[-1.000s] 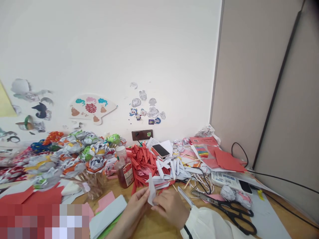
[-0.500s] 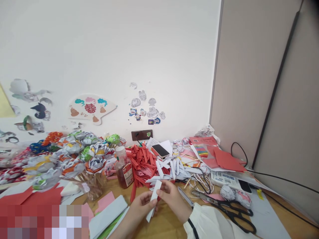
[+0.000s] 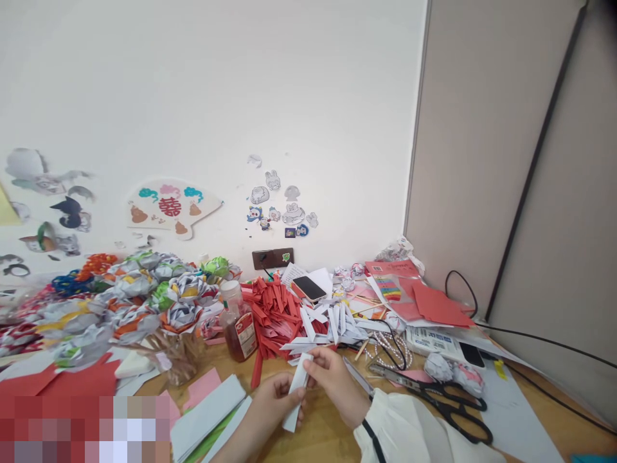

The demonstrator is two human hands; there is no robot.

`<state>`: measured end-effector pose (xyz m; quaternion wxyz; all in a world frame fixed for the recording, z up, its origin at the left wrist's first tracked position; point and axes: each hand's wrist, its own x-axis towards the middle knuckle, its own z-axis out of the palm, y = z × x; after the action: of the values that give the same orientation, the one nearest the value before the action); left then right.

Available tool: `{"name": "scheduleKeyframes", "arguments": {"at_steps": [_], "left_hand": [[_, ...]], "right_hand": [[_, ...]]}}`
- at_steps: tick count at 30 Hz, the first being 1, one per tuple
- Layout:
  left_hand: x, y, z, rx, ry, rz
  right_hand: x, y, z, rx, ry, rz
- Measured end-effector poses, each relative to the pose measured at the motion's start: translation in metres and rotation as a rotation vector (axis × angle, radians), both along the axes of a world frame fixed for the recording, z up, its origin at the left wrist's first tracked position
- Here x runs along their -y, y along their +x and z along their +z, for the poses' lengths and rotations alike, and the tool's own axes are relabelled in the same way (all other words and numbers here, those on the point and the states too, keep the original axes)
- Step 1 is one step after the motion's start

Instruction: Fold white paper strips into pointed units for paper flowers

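A narrow folded strip of white paper point(image 3: 295, 400) stands at a slant between my hands, above the front of the wooden table. My left hand point(image 3: 278, 400) pinches its lower part, thumb on the front face. Near the upper end, my right hand point(image 3: 330, 378) grips the same strip between thumb and fingers. Just beyond lie a pile of folded white paper pieces point(image 3: 337, 323) and a heap of folded red paper strips point(image 3: 276, 308). A stack of white paper strips point(image 3: 209, 415) rests left of my left hand.
Large black-handled scissors point(image 3: 446, 402) lie to the right. A bottle of dark red liquid point(image 3: 240, 334) stands behind my left hand. Crumpled paper flowers point(image 3: 144, 289) fill the back left. A phone point(image 3: 309, 289) rests on papers, and black cables point(image 3: 544, 347) cross the right side.
Both hands keep hold of the white paper strip, which has turned slightly, showing more of its lower face. The whole view has shifted a little.
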<state>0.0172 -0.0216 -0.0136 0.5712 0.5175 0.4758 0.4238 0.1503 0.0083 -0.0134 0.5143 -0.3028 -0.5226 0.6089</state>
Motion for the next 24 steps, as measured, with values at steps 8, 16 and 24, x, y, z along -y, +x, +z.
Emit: {"name": "scheduleKeyframes", "arguments": {"at_steps": [8, 16, 24], "left_hand": [[-0.005, -0.001, -0.005, 0.018, -0.061, 0.015], [-0.004, 0.004, -0.01, -0.037, -0.016, 0.086], [0.0, 0.006, -0.005, -0.02, -0.04, 0.068]], "right_hand": [[-0.006, 0.0, -0.006, 0.046, 0.08, -0.04], [-0.007, -0.002, -0.008, 0.12, 0.107, -0.08], [-0.007, 0.0, -0.008, 0.157, 0.121, -0.072]]}}
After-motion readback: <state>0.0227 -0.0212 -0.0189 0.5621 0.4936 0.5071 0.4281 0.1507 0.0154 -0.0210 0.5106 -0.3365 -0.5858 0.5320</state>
